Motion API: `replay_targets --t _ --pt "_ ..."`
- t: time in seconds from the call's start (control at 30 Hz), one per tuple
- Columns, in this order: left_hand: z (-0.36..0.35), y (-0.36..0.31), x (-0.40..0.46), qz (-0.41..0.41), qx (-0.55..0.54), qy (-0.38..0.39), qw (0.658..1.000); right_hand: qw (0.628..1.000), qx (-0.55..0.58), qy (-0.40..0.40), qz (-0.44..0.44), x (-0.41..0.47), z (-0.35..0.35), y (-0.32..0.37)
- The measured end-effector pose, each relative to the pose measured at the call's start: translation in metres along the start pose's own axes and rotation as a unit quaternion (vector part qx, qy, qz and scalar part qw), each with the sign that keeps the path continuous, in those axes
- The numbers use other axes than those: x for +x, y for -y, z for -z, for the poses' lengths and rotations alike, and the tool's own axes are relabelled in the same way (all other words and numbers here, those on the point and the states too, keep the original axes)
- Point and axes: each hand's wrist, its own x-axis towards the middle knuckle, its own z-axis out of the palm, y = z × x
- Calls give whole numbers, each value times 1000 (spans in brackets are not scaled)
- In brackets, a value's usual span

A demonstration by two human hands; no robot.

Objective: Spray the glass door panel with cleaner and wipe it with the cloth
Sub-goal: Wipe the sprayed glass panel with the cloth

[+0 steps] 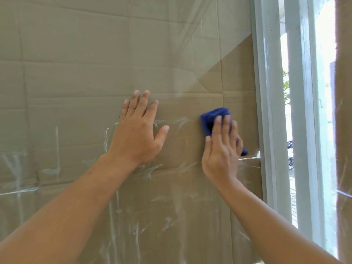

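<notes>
Wiping step in progress: my right hand presses the blue cloth flat-fingered against the glass door panel, near the door frame. My left hand braces open-palmed on the glass. Next, I judge, wipe the white streaks below.

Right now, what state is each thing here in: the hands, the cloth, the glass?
Left hand: open, fingers spread, flat against the glass.
Right hand: straight fingers pressing the cloth to the glass.
Dark blue bunched cloth: pressed under the right hand.
Clear glass door panel: smeared with whitish streaks, brown cardboard behind it.
</notes>
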Motion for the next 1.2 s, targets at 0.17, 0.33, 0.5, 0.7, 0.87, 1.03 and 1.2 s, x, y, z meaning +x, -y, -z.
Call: replay_targets --t 0.17,0.33,0.5,0.7,0.87,1.03,1.2 --pt "10 14 -9 14 61 -19 998 988 -33 1 151 -3 0 -23" --pt "16 30 -21 52 83 -26 995 993 20 6 -118 -3 -2 23" --pt "19 41 -27 60 87 -20 994 958 -43 24 283 -29 -4 1" --pt "19 46 -30 59 84 -9 995 992 29 -26 -122 -20 -7 21" --pt "18 43 -29 63 76 -15 995 966 -25 5 258 -25 -9 12" --pt "18 45 -31 63 72 -19 995 980 66 -26 -186 7 -5 17" --pt "17 44 -31 69 76 -21 994 996 29 -14 81 5 -11 49"
